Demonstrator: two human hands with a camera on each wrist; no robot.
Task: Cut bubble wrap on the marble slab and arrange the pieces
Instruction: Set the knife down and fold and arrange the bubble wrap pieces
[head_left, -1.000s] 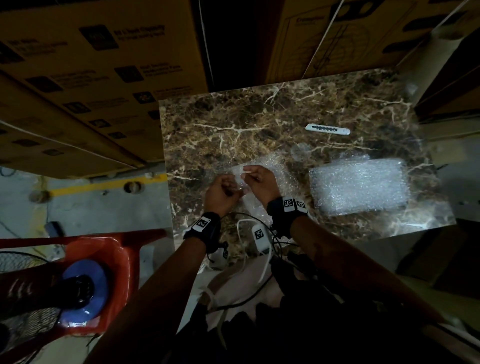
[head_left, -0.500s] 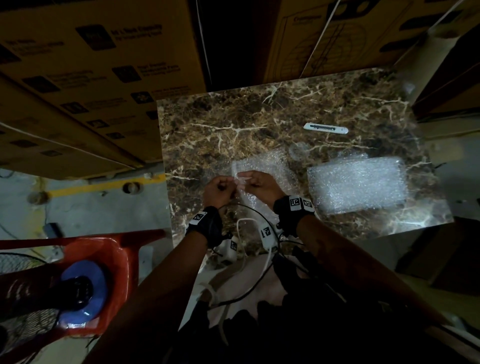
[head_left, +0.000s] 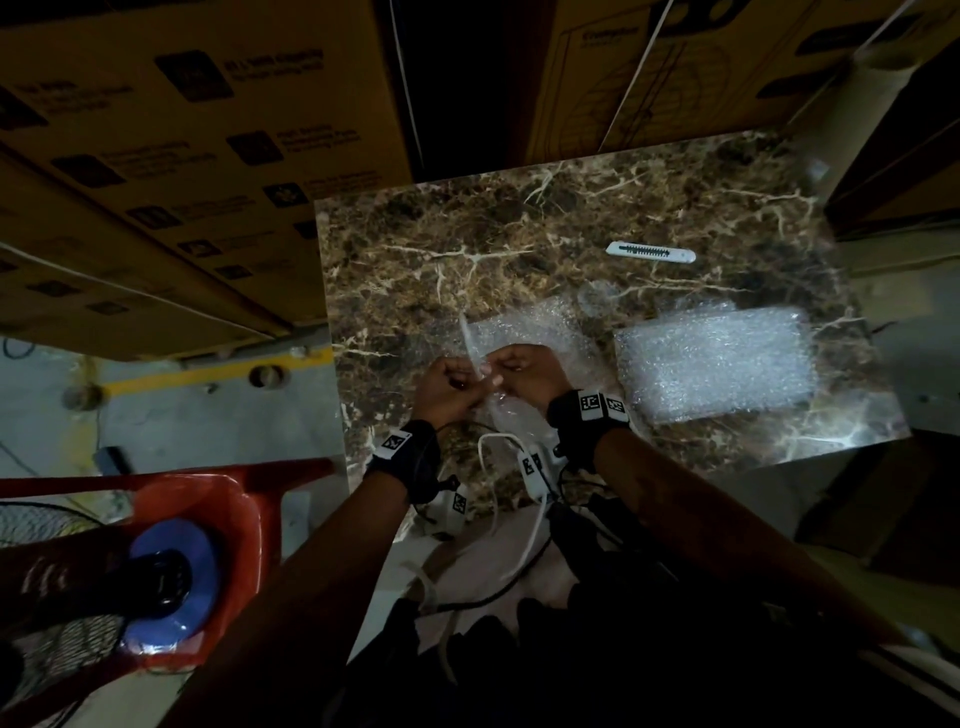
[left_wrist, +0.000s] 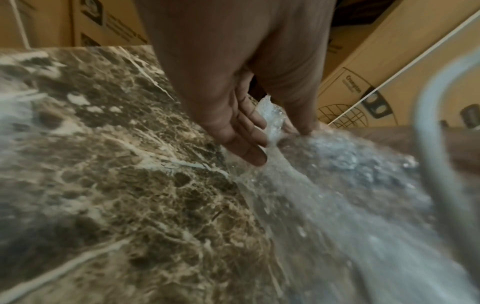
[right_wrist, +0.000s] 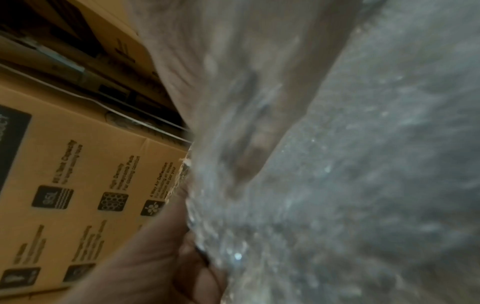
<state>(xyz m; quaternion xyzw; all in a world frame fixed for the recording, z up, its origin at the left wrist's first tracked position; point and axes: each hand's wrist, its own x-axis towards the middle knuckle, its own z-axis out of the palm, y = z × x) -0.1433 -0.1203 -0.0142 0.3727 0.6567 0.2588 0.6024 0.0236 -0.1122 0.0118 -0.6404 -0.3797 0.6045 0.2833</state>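
Over the near edge of the brown veined marble worktop (head_left: 467, 249), the left hand (head_left: 449, 387) and right hand (head_left: 524, 371) each keep a pinching grip on a clear bubble wrap sheet (head_left: 524, 327). A stack of cut bubble wrap pieces (head_left: 714, 364) lies to the right, with a white utility knife (head_left: 650, 252) beyond.

My left hand (head_left: 447, 387) and right hand (head_left: 522, 374) now sit nearer me, drawing the clear bubble wrap sheet (head_left: 530, 332) taut.
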